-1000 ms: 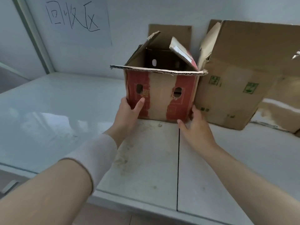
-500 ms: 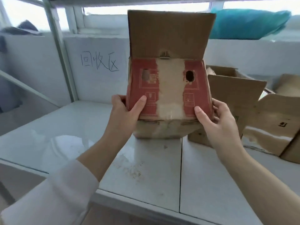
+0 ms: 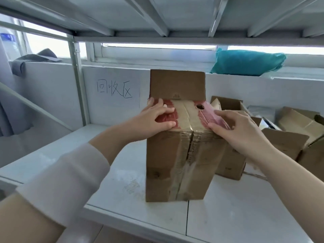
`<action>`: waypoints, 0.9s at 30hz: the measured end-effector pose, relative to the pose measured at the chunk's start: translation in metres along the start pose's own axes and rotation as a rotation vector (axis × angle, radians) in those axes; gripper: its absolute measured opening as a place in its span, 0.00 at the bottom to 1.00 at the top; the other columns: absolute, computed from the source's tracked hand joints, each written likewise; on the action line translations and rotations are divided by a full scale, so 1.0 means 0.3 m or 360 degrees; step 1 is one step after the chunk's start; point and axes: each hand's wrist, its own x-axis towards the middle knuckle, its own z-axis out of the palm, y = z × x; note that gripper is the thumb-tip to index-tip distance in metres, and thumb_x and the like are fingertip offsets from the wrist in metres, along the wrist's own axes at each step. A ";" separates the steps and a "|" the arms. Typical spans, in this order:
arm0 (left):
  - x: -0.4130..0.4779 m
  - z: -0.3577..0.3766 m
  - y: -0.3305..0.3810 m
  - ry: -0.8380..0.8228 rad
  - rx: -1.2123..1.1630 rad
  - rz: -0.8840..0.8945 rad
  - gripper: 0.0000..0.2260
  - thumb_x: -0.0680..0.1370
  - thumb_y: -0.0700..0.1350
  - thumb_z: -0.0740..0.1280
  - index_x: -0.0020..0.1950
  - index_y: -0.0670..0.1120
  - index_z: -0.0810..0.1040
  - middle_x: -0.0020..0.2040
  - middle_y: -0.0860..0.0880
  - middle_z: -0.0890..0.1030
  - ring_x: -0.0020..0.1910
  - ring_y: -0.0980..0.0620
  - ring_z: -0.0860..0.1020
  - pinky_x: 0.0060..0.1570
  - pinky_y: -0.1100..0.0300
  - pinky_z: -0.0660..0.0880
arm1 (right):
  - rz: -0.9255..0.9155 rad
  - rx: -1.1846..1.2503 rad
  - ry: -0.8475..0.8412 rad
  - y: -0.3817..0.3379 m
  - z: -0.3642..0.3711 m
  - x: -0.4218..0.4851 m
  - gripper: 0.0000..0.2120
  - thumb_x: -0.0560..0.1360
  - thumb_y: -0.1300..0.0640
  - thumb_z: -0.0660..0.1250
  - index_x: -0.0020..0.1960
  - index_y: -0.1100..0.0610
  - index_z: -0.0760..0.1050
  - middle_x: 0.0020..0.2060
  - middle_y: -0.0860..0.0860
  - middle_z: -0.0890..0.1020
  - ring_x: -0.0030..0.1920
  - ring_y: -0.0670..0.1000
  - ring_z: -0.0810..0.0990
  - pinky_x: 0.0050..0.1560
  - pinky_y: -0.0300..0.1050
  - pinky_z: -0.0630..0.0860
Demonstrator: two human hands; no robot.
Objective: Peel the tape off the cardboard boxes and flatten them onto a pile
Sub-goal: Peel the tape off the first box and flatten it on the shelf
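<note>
A brown cardboard box with red printed panels (image 3: pixel 180 155) stands tipped on the white table (image 3: pixel 228 216). Its taped bottom seam (image 3: pixel 184 165) faces me and the red side faces up. One flap (image 3: pixel 177 84) sticks up at the back. My left hand (image 3: pixel 156 118) lies on the red top at the left, fingers spread and lightly bent over the upper edge. My right hand (image 3: pixel 235 127) rests on the right top corner, fingers on the red panel and thumb at the front edge. Clear tape runs down the crumpled front seam.
Several other open cardboard boxes (image 3: pixel 284 137) stand at the right, behind and beside this one. A paper sign (image 3: pixel 114 89) hangs on the back wall. A shelf frame (image 3: pixel 157 39) runs overhead, with a teal bag (image 3: pixel 245 62) on the ledge. The table's front edge is near me.
The box was lifted off the table, tipped toward me and set down with its taped bottom facing me. Both hands moved from its lower sides to its top.
</note>
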 end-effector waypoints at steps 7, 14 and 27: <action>0.036 -0.006 -0.047 -0.0142 -0.0226 -0.0066 0.24 0.77 0.55 0.62 0.73 0.60 0.61 0.75 0.63 0.53 0.74 0.64 0.44 0.73 0.54 0.45 | -0.0730 -0.0254 -0.0459 -0.093 -0.016 0.068 0.12 0.74 0.48 0.65 0.57 0.43 0.77 0.51 0.45 0.77 0.54 0.44 0.71 0.53 0.32 0.65; 0.022 0.008 -0.046 -0.0082 -0.0271 -0.0097 0.29 0.76 0.54 0.64 0.75 0.57 0.56 0.70 0.66 0.54 0.69 0.69 0.44 0.69 0.63 0.45 | -0.0889 -0.0244 -0.0783 -0.139 0.010 0.160 0.09 0.71 0.48 0.68 0.51 0.39 0.78 0.46 0.41 0.72 0.48 0.37 0.66 0.50 0.33 0.60; 0.044 0.002 -0.052 -0.0108 -0.0262 -0.0128 0.30 0.76 0.53 0.65 0.76 0.55 0.56 0.76 0.60 0.50 0.73 0.66 0.43 0.71 0.61 0.44 | -0.1049 -0.0088 -0.0947 -0.118 0.009 0.180 0.11 0.73 0.52 0.66 0.48 0.35 0.78 0.44 0.41 0.72 0.51 0.40 0.68 0.62 0.46 0.60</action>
